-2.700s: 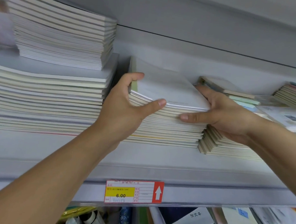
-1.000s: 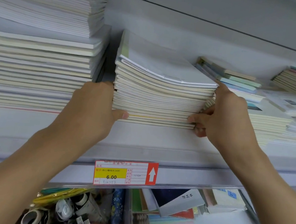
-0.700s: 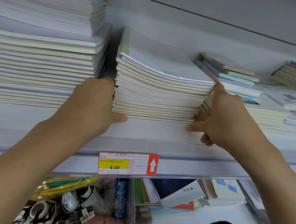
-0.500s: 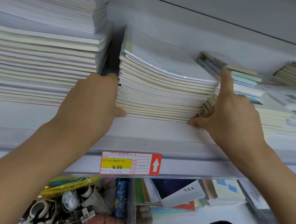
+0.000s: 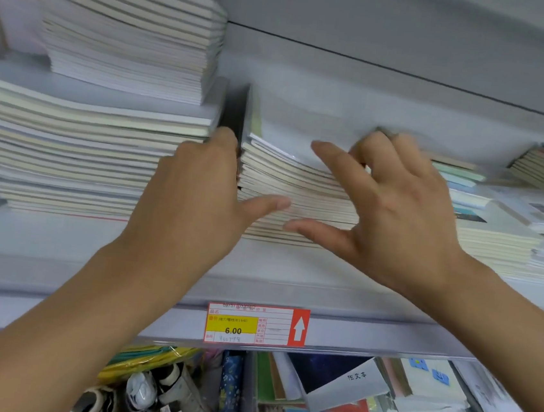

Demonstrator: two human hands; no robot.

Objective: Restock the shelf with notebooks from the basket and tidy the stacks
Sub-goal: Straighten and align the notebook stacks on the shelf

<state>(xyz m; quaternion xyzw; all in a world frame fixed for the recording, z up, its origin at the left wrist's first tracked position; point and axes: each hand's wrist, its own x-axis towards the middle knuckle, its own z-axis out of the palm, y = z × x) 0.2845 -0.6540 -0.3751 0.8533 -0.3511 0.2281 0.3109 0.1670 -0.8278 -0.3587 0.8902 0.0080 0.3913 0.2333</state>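
Two hands meet a notebook stack (image 5: 286,180) at frame centre on the shelf (image 5: 58,250): the left hand (image 5: 197,198) presses its left side, fingers straight, the right hand (image 5: 394,212) spread loosely over its front.

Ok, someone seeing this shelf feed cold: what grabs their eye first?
Both hands at mid-frame on the middle notebook stack: the left hand against its left side, the right hand spread over its front. Next, the tall double stack at left and the red-and-yellow 6.00 price tag on the shelf edge.
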